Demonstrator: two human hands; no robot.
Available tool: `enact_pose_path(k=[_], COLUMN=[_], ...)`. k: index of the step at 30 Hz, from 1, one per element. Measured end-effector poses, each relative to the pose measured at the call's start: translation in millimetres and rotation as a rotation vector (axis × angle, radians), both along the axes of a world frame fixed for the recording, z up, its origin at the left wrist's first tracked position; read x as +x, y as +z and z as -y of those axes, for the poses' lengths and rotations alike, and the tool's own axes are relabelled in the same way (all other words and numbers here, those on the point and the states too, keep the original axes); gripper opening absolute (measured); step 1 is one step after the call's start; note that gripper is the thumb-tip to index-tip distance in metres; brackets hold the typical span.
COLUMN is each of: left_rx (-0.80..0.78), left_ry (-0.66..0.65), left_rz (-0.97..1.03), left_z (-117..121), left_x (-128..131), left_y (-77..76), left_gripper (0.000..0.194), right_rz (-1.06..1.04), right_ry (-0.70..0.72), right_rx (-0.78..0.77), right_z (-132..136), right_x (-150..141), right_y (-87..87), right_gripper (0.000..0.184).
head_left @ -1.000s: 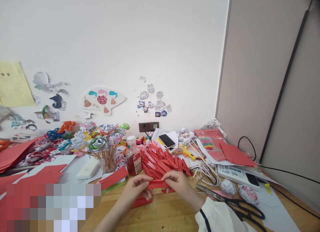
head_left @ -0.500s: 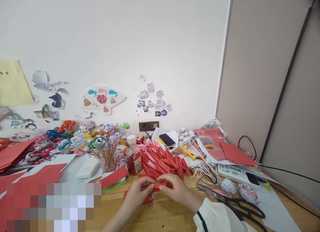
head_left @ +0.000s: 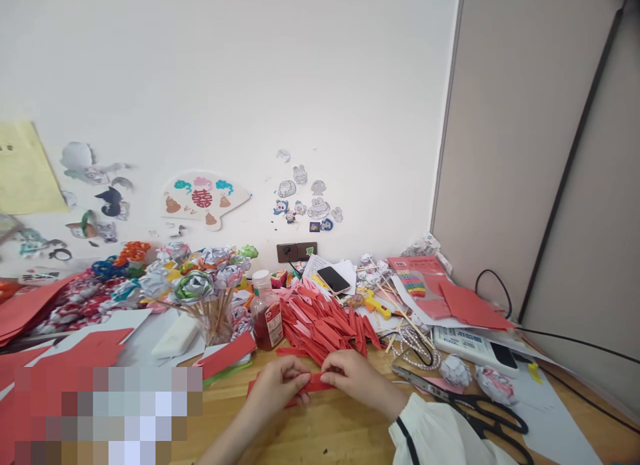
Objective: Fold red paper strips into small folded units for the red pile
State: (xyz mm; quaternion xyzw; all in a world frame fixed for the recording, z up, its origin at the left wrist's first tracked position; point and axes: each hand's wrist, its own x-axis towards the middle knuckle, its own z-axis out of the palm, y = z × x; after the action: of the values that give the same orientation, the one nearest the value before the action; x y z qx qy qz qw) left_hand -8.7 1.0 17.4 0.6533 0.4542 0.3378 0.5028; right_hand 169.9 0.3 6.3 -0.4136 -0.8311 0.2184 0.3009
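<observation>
A narrow folded strip of red paper [head_left: 320, 383] is stretched between my two hands, low over the wooden table. My left hand [head_left: 283, 387] pinches its left end between thumb and fingers. At the other end, my right hand [head_left: 350, 379] is closed on the strip with thumb and forefinger. Under and beside my left hand lies another piece of red paper [head_left: 253, 386], mostly covered by that hand. Just beyond my fingers rises a heap of folded red paper pieces [head_left: 320, 321], some of them pink.
Black-handled scissors [head_left: 480, 411] lie right of my right sleeve, near crumpled paper balls [head_left: 455, 373]. Behind the heap are a phone [head_left: 334, 279] and a yellow glue gun [head_left: 376, 306]. A bottle of red liquid [head_left: 267, 318] stands left of it, beside a cup of sticks [head_left: 216, 325].
Both hands have come down slightly toward the table with the red strip. My left hand now covers part of the red paper lying there. The strip shows flatter between my fingers.
</observation>
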Motion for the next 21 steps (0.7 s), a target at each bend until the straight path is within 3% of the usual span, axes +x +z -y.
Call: enact_pose_path(k=[7,16,21], left_rx=[0.0,0.015,0.171], left_ry=[-0.038,-0.073,-0.088], left_rz=[0.004,-0.005,-0.156], left_z=[-0.4,-2.9,0.7], left_x=[1.7,-3.8,-1.6], left_y=[-2.4,-1.7,0.1], left_gripper=[0.032,0.03,0.026], right_rz=[0.103,0.122,0.123], right_ry=[0.007,0.024,0.032], right_rx=[0.009,0.058,0.033], right_z=[0.9,0.3,4.5], right_x=[-3.4,4.8,-0.1], right_y=[-5.3,3.6,-1.4], right_gripper=[0.015,0.03,0.029])
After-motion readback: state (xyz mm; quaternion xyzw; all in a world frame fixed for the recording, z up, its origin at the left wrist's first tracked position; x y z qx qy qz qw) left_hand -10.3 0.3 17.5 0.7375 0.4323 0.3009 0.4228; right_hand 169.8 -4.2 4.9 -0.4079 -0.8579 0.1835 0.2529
